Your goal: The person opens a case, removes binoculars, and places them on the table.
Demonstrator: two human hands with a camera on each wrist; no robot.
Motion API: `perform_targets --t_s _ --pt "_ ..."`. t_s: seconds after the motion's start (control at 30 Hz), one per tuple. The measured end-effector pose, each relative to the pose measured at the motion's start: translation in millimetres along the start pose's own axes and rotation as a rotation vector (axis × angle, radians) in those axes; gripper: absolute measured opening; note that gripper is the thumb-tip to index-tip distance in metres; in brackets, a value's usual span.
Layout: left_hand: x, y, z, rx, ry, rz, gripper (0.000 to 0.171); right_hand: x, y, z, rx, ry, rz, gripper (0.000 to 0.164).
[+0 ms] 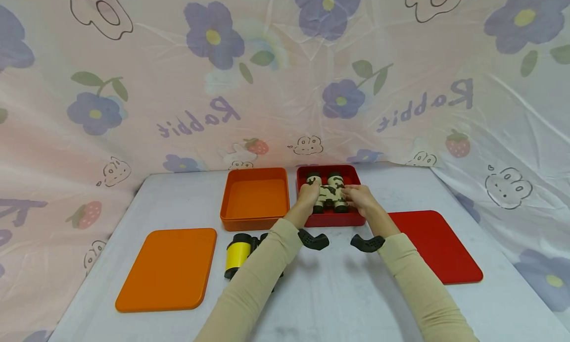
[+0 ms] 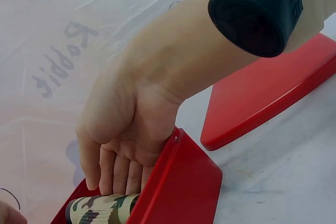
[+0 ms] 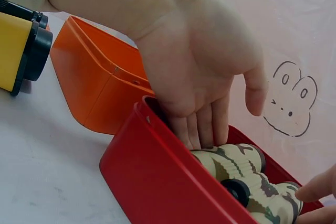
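A pair of camouflage binoculars [image 1: 329,193] lies in the red box [image 1: 336,222] at the back of the table. My left hand [image 1: 307,198] reaches into the box along the left side of the binoculars. In the right wrist view, this left hand [image 3: 197,72] has its fingers extended downward between the box wall and the binoculars, thumb apart. My right hand [image 1: 362,199] is at their right side. The left wrist view shows that right hand [image 2: 126,124] with fairly straight fingers pointing down beside the binoculars' patterned barrel [image 2: 102,209].
An orange box [image 1: 255,224] stands left of the red one. In front of it are yellow-and-black binoculars [image 1: 238,255], partly behind the left sleeve. An orange lid [image 1: 166,270] lies at the left, a red lid [image 1: 434,248] at the right. A patterned cloth [image 1: 276,84] hangs behind.
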State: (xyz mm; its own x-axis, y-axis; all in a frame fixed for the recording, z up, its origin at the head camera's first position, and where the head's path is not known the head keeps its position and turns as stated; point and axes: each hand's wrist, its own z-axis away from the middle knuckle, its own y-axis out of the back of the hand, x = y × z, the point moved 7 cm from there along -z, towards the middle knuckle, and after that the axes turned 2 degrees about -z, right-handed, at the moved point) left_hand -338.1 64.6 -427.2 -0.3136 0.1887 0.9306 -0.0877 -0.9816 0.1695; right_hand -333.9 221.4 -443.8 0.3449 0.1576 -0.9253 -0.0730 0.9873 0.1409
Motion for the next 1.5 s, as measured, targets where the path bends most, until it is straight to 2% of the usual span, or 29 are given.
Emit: perform_targets --t_s 0.17,0.3,0.4,0.5,0.6,0.63,0.73,0.8,1.13,1.37,1.5 --pt "4.5 2.9 -0.3 0.03 -0.024 -0.001 0.048 -4.0 3.6 2.1 0.024 0.012 0.029 0.056" --pt "6.4 4.0 0.3 0.023 -0.036 0.027 0.019 -8.0 6.3 5.0 0.055 0.033 0.025 0.058" --pt "6.5 6.3 0.7 0.03 -0.028 0.033 0.03 -10.9 8.4 7.8 0.076 0.043 0.012 0.057" --pt "7.7 9.9 0.7 0.067 -0.033 0.002 0.03 -14.9 10.1 9.3 0.096 0.061 0.001 0.055" --pt "8.1 12.7 2.2 0.109 -0.045 -0.006 0.006 -18.2 11.6 11.2 0.105 0.085 0.0 0.055" --pt "8.6 13.0 2.9 0.116 -0.05 -0.008 0.01 -19.0 12.3 11.4 0.109 0.091 0.001 0.054" --pt "10.2 13.7 5.5 0.123 -0.059 -0.005 0.036 -20.9 14.5 12.7 0.113 0.095 -0.001 0.054" --pt "11.3 13.6 6.9 0.118 -0.057 -0.005 0.041 -21.5 15.9 13.7 0.116 0.093 0.0 0.054" --pt "15.5 17.4 9.8 0.134 -0.083 0.038 0.048 -24.6 15.2 21.6 0.071 0.05 -0.129 0.058" --pt "16.3 18.2 9.4 0.094 -0.077 0.101 0.051 -27.2 18.8 25.3 0.047 0.031 -0.195 0.059" --pt "17.0 19.2 11.5 0.078 -0.049 0.085 0.052 -28.0 22.6 28.9 0.029 0.024 -0.199 0.06"
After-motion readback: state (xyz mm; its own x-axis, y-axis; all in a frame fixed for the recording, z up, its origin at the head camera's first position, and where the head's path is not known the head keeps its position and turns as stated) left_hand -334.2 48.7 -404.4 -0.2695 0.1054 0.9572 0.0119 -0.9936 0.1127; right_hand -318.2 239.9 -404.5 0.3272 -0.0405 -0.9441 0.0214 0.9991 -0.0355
